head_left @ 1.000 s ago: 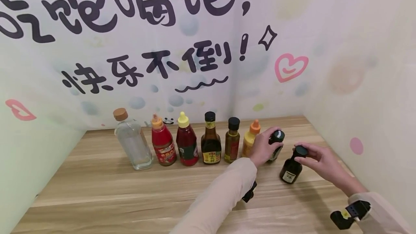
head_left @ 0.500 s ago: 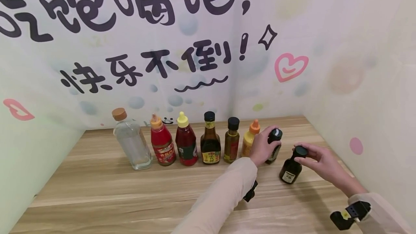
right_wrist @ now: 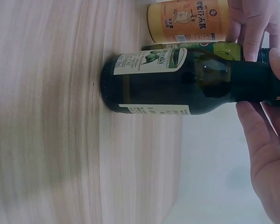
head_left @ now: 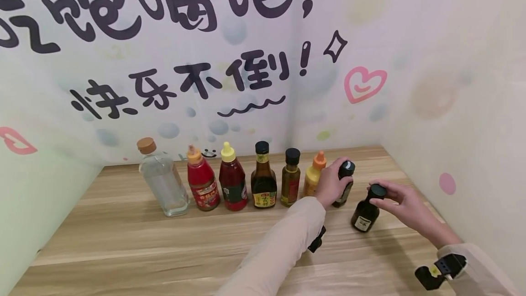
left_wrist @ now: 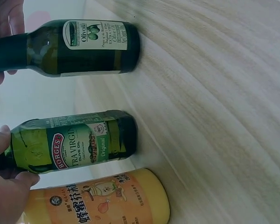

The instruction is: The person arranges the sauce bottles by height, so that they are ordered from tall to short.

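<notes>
My left hand (head_left: 332, 185) pinches the neck of a green Borges olive oil bottle (left_wrist: 79, 142), which stands upright at the right end of the bottle row. Beside it is a yellow honey mustard squeeze bottle (head_left: 311, 182) with an orange tip, partly hidden by that hand. My right hand (head_left: 404, 204) holds a dark green Olivoilà olive oil bottle (right_wrist: 163, 81) by its neck, just below the black cap. This bottle stands on the wooden table (head_left: 164, 250), nearer to me and to the right of the Borges bottle.
Leftward along the row stand a small oil bottle (head_left: 291, 182), a soy sauce bottle (head_left: 264, 179), a dark red squeeze bottle (head_left: 233, 182), a red ketchup bottle (head_left: 203, 184) and a clear glass bottle (head_left: 164, 184). A printed cloth wall (head_left: 255, 127) rises behind, with another wall (head_left: 460, 118) at right.
The Borges bottle in my left hand has shifted slightly back and left, closer into line with the row. My right hand keeps its hold on the Olivoilà bottle. The head view has turned slightly.
</notes>
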The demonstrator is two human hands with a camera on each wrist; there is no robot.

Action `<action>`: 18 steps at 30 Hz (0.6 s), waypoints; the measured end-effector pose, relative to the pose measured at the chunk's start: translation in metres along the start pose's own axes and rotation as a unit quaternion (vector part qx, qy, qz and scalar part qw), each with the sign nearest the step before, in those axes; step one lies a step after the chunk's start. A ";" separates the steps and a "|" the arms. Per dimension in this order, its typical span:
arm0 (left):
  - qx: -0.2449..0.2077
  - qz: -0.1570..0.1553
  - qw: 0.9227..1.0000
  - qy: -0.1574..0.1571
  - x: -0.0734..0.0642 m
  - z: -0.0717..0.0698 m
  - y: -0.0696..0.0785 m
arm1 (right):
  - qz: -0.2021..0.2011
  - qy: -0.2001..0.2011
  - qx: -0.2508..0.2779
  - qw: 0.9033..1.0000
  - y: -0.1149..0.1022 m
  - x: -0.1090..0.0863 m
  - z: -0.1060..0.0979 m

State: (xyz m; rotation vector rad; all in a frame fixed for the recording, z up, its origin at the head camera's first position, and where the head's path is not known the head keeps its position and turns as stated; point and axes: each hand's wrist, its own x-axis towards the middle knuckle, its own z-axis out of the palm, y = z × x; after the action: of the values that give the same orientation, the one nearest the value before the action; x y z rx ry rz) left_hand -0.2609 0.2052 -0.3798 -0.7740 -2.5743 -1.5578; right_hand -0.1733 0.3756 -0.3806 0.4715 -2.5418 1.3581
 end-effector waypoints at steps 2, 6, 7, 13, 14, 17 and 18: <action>0.006 0.003 1.000 0.000 0.000 0.000 0.001 | -0.001 -0.001 -0.001 1.000 0.000 0.000 0.000; 0.018 0.008 1.000 -0.002 0.001 -0.001 0.001 | 0.005 -0.005 -0.011 1.000 -0.001 0.000 0.000; 0.021 0.010 1.000 -0.003 0.001 -0.002 0.001 | 0.007 -0.006 -0.014 1.000 -0.002 0.000 0.000; 0.034 0.014 0.999 -0.001 0.001 -0.001 0.000 | 0.015 -0.004 -0.028 0.999 -0.003 0.000 -0.001; 0.035 0.015 0.999 0.000 0.001 -0.001 0.000 | 0.015 -0.003 -0.031 0.999 -0.003 0.000 -0.001; 0.037 0.017 0.999 0.004 0.002 -0.001 0.000 | 0.015 0.000 -0.035 0.999 -0.003 0.000 0.000; 0.038 0.017 0.999 0.005 0.002 -0.001 -0.001 | 0.015 0.000 -0.035 0.999 -0.003 0.000 0.000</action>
State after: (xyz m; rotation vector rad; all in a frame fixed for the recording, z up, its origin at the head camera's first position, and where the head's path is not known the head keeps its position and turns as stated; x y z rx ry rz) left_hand -0.2628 0.2053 -0.3795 -0.7977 -2.5825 -1.4412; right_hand -0.1723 0.3743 -0.3781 0.4215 -2.5959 1.2736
